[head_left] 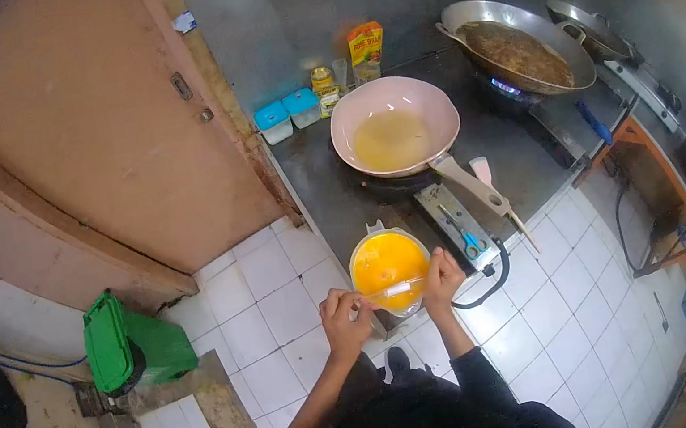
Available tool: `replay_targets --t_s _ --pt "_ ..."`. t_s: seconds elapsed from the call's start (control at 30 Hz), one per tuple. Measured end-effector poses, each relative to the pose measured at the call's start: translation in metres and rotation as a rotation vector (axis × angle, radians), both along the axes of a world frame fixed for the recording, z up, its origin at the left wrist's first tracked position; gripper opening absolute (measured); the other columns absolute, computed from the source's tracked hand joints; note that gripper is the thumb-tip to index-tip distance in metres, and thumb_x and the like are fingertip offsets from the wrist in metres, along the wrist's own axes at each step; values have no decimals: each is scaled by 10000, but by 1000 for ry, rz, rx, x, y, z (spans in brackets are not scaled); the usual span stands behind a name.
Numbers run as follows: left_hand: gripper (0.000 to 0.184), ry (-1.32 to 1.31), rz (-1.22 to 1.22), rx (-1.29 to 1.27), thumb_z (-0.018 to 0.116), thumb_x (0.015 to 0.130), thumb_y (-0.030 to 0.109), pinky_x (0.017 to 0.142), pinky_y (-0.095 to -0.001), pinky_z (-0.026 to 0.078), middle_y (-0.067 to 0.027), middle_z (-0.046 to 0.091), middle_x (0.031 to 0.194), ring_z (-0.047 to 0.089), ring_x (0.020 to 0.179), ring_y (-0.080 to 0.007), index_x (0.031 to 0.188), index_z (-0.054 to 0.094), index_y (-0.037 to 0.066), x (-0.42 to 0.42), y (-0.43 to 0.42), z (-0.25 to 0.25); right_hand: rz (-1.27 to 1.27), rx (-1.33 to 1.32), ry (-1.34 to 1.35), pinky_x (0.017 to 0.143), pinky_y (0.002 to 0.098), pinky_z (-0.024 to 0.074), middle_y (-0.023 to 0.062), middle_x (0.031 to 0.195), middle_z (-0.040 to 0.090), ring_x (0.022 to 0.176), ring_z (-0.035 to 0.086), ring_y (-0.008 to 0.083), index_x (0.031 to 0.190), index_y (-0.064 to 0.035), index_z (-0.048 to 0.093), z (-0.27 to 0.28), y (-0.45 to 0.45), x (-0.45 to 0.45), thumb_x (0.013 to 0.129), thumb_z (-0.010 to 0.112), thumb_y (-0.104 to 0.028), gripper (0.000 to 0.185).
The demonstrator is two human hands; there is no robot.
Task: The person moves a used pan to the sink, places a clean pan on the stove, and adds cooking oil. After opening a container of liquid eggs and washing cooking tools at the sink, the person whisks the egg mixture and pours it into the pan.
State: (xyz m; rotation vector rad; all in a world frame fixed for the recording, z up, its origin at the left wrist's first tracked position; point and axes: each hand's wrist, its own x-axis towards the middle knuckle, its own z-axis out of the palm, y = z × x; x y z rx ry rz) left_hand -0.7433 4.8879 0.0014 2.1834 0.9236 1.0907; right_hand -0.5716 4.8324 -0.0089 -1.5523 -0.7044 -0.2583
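With our left hand [344, 318] we are pinching one end of a slim, clear packet [396, 289], and with our right hand [443, 279] we are gripping what looks like its other end, though the fingers are hiding the exact contact. We are holding it stretched between both hands, just above the near side of a bowl [375, 228] of yellow liquid [387, 261]. We are judging the packet light, thin and bendy, slick if wetted, so we are favouring a fingertip hold at its two ends. White matter is showing inside it, but we aren't making out what it is.

The bowl is sitting at the counter's corner, near the edge; being well filled, it is likely weighty and ready to slosh, so we are thinking of its rim, held level on both sides. Beyond, a pink pan [353, 112] is holding a shallow pool of pale liquid, its handle [470, 186] pointing our way, with scissors [472, 241] lying near the handle's end.
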Motion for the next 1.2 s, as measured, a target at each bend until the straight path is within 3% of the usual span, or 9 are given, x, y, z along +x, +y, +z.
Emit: replay_targets --t_s 0.23,0.4,0.6,0.77,0.8,0.93,1.03,1.07,1.2 --pt "178 -160 201 -107 694 650 42 699 -307 360 -31 517 794 514 639 -149 786 589 88 7 -23 -21 -47 147 481 464 284 220 21 536 322 506 308 89 545 25 331 -20 0 -12 924 437 -136 425" --pt "163 -294 217 -238 703 687 54 671 -301 400 -60 535 822 536 666 -153 802 589 69 12 -36 -25 60 157 361 485 274 230 24 586 343 552 326 87 567 14 345 -19 -6 -12 930 432 -156 411" --pt "169 -134 59 -127 697 707 54 641 -284 428 -82 551 861 559 698 -193 836 592 24 16 -69 -49 181 -17 366 510 256 274 16 661 401 598 360 82 640 1 415 -41 -29 -25 939 416 -194 357" --pt "149 -38 -255 -313 685 721 57 624 -322 462 -104 559 810 575 709 -223 827 592 11 -2 -75 -70 308 -105 605 494 260 306 16 602 420 558 376 83 626 -6 455 -55 -64 -69 947 399 -241 402" --pt "138 -6 -328 -522 602 745 45 740 -355 446 -139 553 868 564 835 -296 881 586 28 -15 -74 -79 349 -178 635 485 282 311 38 548 412 522 372 102 592 9 447 -65 -74 -78 946 390 -235 434" --pt "105 167 -271 -670 564 740 24 721 -368 452 -133 553 842 560 822 -300 844 580 33 -80 -75 -90 783 -409 528 458 266 301 9 469 409 453 341 89 535 4 488 -70 -93 -125 927 444 -249 468" --pt "302 423 -169 -630 487 840 362 705 -450 464 -166 537 901 565 828 -347 906 564 77 -149 -93 -132 1229 -756 532 485 236 280 -4 513 441 502 368 62 565 -21 529 -77 -61 -153 886 511 -208 372" --pt "223 523 -112 -624 531 804 314 719 -434 458 -147 550 924 566 865 -330 923 581 133 -176 -103 -150 1433 -845 561 499 222 301 -4 590 487 544 390 51 683 -20 569 -50 -44 -176 869 536 -204 264" --pt "264 269 229 -755 528 821 340 726 -433 463 -142 554 906 567 859 -324 950 585 117 -299 -167 -154 2347 -839 888 656 252 362 50 738 524 676 460 156 846 -31 554 30 -5 -302 815 596 -224 200"
